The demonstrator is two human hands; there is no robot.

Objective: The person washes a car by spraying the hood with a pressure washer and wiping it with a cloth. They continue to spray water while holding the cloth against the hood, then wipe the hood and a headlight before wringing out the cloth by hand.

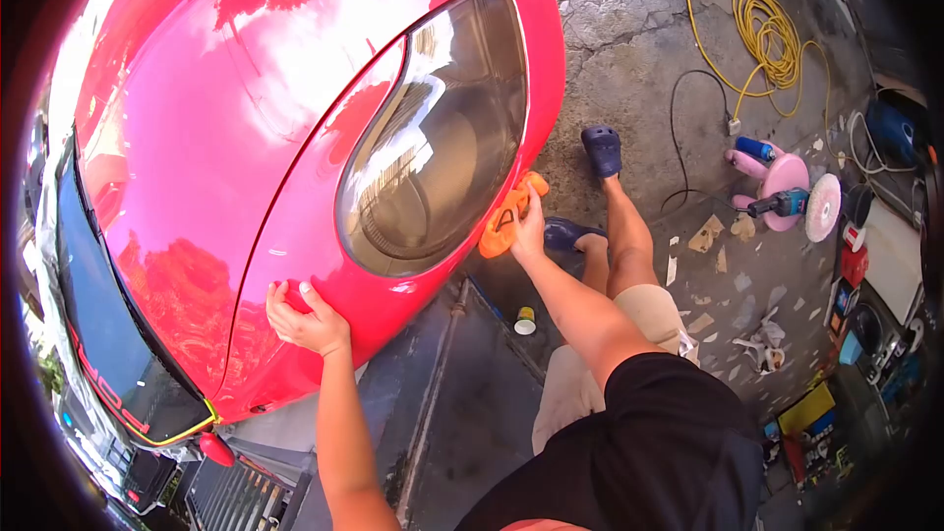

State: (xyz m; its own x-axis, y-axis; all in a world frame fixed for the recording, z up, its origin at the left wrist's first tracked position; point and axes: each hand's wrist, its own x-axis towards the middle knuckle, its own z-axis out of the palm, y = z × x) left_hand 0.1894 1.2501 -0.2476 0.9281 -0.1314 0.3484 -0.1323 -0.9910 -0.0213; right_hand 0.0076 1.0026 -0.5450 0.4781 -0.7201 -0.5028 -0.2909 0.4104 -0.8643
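Observation:
A glossy red car (197,187) fills the left of the head view, with a large clear-covered headlight (442,138) set in its front corner. My left hand (309,319) lies on the red fender beside the headlight, fingers extended and holding nothing. Pressed to the bodywork along the headlight's outer edge is an orange cloth (500,226) with dark marks on it. My right hand (531,229) is closed on this cloth; part of the cloth is hidden behind the fingers.
A corded polisher (787,202) with a white pad sits by a pink stool (784,177) on the right. Coiled yellow cord (767,34) lies on the concrete floor. A small yellow-green can (525,321) stands near my feet. Paper scraps and tools lie along the right side.

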